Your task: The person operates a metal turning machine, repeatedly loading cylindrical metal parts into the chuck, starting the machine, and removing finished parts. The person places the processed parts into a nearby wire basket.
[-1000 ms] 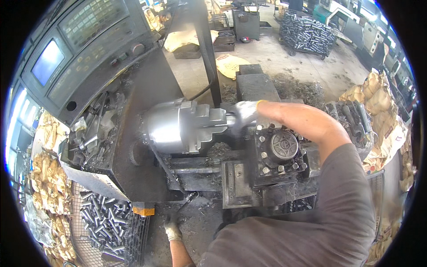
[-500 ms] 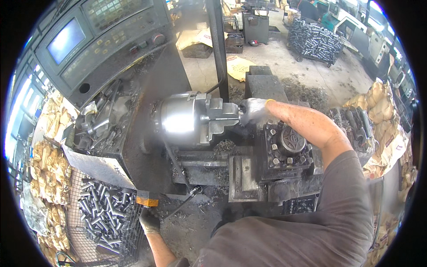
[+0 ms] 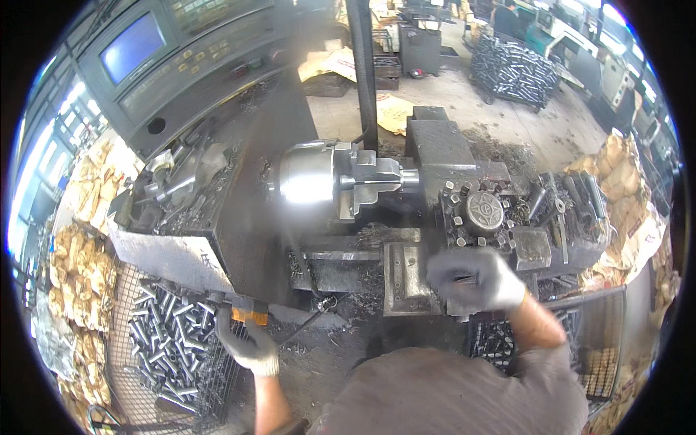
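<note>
I can't tell either grip: blurred right hand [image 3: 484,280] curled near the tool post [image 3: 483,212], left hand [image 3: 249,348] well left of it.

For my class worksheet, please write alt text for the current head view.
At a lathe, a gloved right hand is near the tool post; the gloved left hand is beside an orange block. A wire bin at left holds metal pieces.

In the centre of the frame, a gap opens between the chuck [image 3: 308,177] and bolted tool post [image 3: 484,212], bridged above by a shiny bar [image 3: 411,180]; a dark upright [image 3: 366,87] obstructs upper centre; lower centre, a slanting rod [image 3: 303,328] intrudes
</note>
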The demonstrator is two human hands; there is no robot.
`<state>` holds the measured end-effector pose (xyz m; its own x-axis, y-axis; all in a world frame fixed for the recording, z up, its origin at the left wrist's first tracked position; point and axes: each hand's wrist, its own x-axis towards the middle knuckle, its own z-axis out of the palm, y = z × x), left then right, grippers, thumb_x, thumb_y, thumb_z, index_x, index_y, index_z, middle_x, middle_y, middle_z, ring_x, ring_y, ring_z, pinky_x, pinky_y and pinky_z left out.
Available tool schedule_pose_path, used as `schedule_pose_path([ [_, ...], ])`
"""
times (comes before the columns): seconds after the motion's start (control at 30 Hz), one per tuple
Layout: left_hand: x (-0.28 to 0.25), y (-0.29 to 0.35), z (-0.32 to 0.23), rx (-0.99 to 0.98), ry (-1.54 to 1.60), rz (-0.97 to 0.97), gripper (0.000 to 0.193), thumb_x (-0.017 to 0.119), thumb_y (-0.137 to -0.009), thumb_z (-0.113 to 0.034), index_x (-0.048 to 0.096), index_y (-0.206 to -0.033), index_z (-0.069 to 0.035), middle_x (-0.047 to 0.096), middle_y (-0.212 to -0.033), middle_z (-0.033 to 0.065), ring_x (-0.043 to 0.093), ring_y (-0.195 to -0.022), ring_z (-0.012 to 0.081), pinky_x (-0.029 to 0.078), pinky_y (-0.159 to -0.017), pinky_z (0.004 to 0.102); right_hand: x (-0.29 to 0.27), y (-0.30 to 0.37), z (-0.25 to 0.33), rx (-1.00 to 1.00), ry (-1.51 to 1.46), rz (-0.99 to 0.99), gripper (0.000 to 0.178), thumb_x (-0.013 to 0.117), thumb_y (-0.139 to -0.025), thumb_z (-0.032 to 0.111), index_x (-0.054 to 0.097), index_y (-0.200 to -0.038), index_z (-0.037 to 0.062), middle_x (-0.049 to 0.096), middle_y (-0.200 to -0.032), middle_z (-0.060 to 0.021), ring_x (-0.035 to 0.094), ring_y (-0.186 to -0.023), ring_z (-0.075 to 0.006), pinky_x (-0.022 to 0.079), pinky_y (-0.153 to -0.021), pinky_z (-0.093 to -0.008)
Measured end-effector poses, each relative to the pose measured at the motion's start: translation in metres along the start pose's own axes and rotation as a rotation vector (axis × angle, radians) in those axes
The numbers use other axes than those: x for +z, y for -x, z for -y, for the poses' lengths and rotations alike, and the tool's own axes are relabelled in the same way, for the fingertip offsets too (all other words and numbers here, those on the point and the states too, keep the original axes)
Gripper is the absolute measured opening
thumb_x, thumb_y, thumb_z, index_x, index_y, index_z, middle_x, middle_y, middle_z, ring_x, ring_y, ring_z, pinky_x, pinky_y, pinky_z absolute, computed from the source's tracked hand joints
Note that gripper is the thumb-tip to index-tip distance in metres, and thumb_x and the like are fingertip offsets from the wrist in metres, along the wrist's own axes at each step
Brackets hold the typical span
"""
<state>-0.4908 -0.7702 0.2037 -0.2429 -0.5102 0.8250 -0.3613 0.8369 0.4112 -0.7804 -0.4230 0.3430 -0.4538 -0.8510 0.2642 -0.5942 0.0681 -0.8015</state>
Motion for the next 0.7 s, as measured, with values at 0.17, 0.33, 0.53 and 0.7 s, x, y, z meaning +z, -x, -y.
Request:
schedule_pose_path([
  [0.17,0.112,-0.178,-0.104,0.417,0.109,0.076,0.029,0.066,-0.098,-0.003,0.070,-0.126,0.004,0.072,-0.119,0.0274,0.070,-0.111,0.0430,0.057,-0.099,0.0481,0.045,0.052,-0.037,0.289,-0.208,-0.056,0.037,0.080,-0.088,0.004,0.075,-0.124,-0.0009,0.082,-0.104,-0.0107,0.078,-0.093,-0.0173,0.063,-0.088,-0.0328],
  [0.33,0.227,-0.309,-0.126,0.170,-0.328,0.339,0.075,0.058,-0.103,-0.025,0.025,-0.169,-0.012,0.074,-0.109,0.0304,0.075,-0.091,0.0514,0.061,-0.083,0.0591,0.037,0.086,-0.054,0.406,-0.301,-0.078,0.039,0.081,-0.089,0.008,0.074,-0.126,-0.0010,0.081,-0.103,-0.0103,0.077,-0.092,-0.0146,0.062,-0.085,-0.0309],
  [0.53,0.253,-0.355,-0.133,-0.008,-0.455,0.585,0.091,0.060,-0.100,-0.045,0.019,-0.173,-0.010,0.069,-0.136,0.0325,0.071,-0.123,0.0455,0.056,-0.105,0.0525,0.034,0.104,-0.071,0.385,-0.279,-0.084,0.035,0.080,-0.090,0.008,0.075,-0.124,0.0006,0.078,-0.096,-0.0093,0.075,-0.089,-0.0139,0.062,-0.081,-0.0321],
  [0.7,0.174,-0.181,-0.160,0.310,0.115,0.195,0.036,0.067,-0.102,-0.017,0.067,-0.135,-0.002,0.074,-0.112,0.0239,0.074,-0.094,0.0440,0.061,-0.087,0.0487,0.071,0.103,-0.101,0.392,-0.282,0.030,0.034,0.079,-0.092,0.012,0.075,-0.125,0.0041,0.079,-0.095,-0.0095,0.076,-0.087,-0.0141,0.061,-0.080,-0.0312],
])
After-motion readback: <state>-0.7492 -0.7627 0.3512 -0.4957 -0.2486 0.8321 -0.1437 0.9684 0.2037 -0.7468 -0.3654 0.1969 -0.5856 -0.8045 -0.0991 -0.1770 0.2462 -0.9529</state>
